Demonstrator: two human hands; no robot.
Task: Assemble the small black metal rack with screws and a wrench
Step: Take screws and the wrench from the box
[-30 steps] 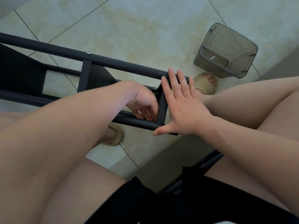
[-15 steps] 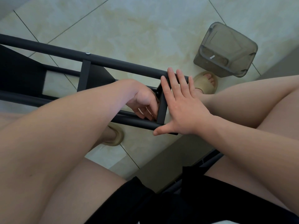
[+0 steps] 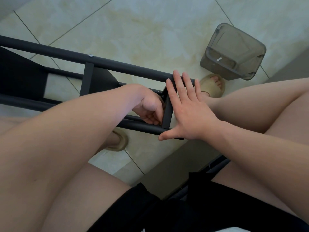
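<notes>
Head view: the black rack (image 3: pixel 127 66) lies low over the tiled floor (image 3: pixel 133 22) by the knees, the right hand (image 3: pixel 189 111) spread flat on its end crossbar (image 3: pixel 167 114), likely bracing it, while the left hand (image 3: pixel 150 106) curls at the inner joint, its hold hidden.

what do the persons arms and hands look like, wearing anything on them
No sleeves: the left arm and right arm are bare. The left hand and right hand wear no gloves, and no watch, bracelet or ring shows, though part of the left hand is hidden.
</notes>
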